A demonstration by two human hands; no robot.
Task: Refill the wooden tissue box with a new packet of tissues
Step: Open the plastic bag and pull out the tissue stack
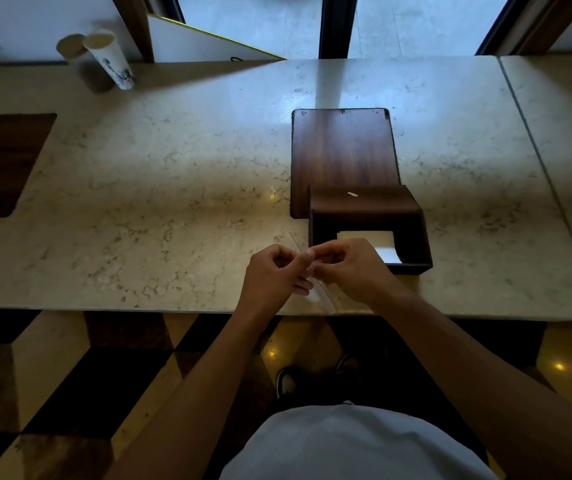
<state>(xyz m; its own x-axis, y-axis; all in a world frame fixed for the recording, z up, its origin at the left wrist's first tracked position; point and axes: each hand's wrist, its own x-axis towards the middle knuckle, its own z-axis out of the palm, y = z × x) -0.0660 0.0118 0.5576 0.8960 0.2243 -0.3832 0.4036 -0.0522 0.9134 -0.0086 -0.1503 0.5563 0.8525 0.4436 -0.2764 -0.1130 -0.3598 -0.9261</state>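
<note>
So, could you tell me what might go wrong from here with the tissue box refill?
1. Both hands, left hand and right hand, pinch a clear plastic wrapper hanging at the counter edge; dropped, it may fall to the floor.
2. The wooden box lies open with white tissues inside; the right hand beside it could nudge it.
3. The flat wooden lid is still off, so closing could be forgotten.

Dim, backlit exposure. Daylight is admitted through the window (250, 26); glare is noted on the surface (180, 161). Foreground underexposed, detail possibly lost. Wide-angle bending is observed at edges.
</note>
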